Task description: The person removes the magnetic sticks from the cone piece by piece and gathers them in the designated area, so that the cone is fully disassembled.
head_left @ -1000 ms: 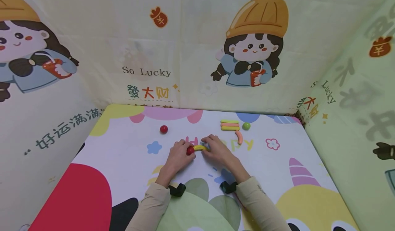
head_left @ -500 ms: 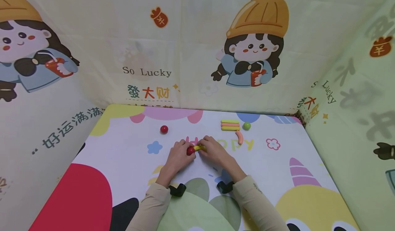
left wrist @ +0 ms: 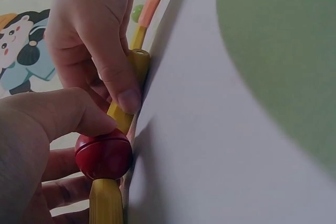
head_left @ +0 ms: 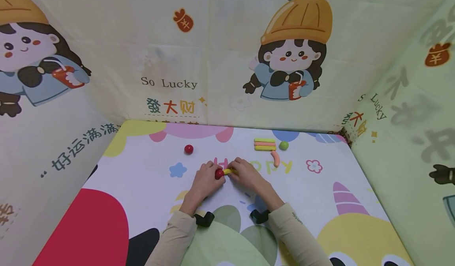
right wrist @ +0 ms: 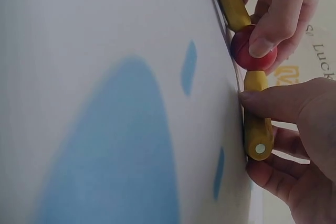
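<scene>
In the head view, a red ball [head_left: 219,174] is pinched by the left hand [head_left: 206,181] and a yellow piece [head_left: 228,171] is gripped by the right hand [head_left: 249,175], its long axis laid across the gap between the hands. In the left wrist view, a second yellow piece [left wrist: 106,203] is seen on the ball's side away from the right hand. In the right wrist view, the ball and gripped piece appear to be touching.
</scene>
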`<action>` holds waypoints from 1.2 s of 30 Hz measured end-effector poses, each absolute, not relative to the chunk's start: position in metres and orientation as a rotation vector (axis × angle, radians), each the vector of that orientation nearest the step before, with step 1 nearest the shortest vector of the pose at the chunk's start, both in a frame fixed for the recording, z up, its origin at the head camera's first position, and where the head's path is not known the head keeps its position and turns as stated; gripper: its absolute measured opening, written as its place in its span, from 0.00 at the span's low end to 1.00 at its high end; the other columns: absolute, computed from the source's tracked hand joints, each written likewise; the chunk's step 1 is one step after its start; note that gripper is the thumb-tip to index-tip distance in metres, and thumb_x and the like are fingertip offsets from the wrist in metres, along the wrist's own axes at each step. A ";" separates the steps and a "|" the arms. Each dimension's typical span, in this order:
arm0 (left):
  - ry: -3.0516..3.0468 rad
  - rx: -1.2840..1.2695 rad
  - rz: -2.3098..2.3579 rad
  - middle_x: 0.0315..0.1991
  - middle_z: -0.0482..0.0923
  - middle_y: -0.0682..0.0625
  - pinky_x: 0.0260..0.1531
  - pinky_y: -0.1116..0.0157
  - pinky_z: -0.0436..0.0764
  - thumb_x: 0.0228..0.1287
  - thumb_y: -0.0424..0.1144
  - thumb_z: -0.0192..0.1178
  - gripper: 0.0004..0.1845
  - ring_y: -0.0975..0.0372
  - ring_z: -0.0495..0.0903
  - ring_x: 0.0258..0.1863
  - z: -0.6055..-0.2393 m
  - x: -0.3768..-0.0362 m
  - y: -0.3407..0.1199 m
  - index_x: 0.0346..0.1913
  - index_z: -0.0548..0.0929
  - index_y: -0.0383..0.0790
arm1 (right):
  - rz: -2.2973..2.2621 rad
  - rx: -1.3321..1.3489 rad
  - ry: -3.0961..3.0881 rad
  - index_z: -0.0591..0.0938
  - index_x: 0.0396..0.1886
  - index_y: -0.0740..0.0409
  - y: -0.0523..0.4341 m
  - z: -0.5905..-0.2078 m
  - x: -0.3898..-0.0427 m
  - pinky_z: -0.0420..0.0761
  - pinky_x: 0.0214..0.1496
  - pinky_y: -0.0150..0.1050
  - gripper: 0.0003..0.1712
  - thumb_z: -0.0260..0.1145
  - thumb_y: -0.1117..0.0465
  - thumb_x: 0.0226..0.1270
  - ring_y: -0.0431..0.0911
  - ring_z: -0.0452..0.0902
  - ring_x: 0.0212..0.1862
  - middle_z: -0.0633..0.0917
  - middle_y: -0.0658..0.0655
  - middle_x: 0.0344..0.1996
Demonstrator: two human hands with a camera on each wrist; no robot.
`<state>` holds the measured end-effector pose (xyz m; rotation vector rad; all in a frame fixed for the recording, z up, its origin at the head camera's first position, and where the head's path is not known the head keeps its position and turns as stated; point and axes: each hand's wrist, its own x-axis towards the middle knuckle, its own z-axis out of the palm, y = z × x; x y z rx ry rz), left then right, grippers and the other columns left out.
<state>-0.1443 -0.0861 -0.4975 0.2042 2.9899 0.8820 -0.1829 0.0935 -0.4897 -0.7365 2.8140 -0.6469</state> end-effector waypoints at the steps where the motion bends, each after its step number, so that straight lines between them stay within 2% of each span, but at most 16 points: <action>1: 2.992 0.205 0.879 0.47 0.78 0.45 0.47 0.52 0.81 0.59 0.46 0.68 0.22 0.54 0.74 0.46 -0.497 -0.144 -0.086 0.54 0.84 0.40 | -0.652 -0.740 2.815 0.83 0.54 0.52 0.094 -0.490 -0.183 0.81 0.62 0.43 0.18 0.70 0.56 0.66 0.44 0.77 0.48 0.82 0.53 0.46; 11: 3.012 0.220 0.869 0.47 0.78 0.44 0.46 0.52 0.81 0.60 0.46 0.67 0.21 0.54 0.74 0.45 -0.497 -0.143 -0.084 0.53 0.84 0.40 | -0.685 -0.780 2.805 0.83 0.54 0.52 0.099 -0.491 -0.185 0.81 0.61 0.44 0.17 0.70 0.56 0.67 0.44 0.77 0.47 0.82 0.53 0.46; 18: 3.024 0.227 0.867 0.46 0.79 0.44 0.44 0.52 0.82 0.59 0.46 0.66 0.21 0.53 0.75 0.45 -0.496 -0.143 -0.085 0.52 0.84 0.39 | -0.805 -0.618 2.796 0.82 0.53 0.52 0.103 -0.495 -0.187 0.82 0.59 0.41 0.15 0.68 0.54 0.69 0.42 0.78 0.46 0.82 0.51 0.46; 24: 3.006 0.212 0.894 0.47 0.79 0.43 0.46 0.52 0.83 0.59 0.45 0.67 0.22 0.53 0.75 0.46 -0.496 -0.142 -0.085 0.54 0.84 0.39 | -0.818 -0.586 2.806 0.82 0.52 0.53 0.103 -0.496 -0.188 0.83 0.58 0.40 0.16 0.70 0.54 0.67 0.42 0.77 0.44 0.82 0.52 0.44; 36: 3.018 0.210 0.912 0.47 0.79 0.43 0.45 0.53 0.83 0.58 0.45 0.67 0.21 0.53 0.75 0.46 -0.497 -0.142 -0.085 0.52 0.84 0.39 | -0.821 -0.578 2.805 0.83 0.53 0.56 0.105 -0.489 -0.189 0.82 0.59 0.42 0.17 0.70 0.57 0.66 0.44 0.79 0.48 0.83 0.54 0.46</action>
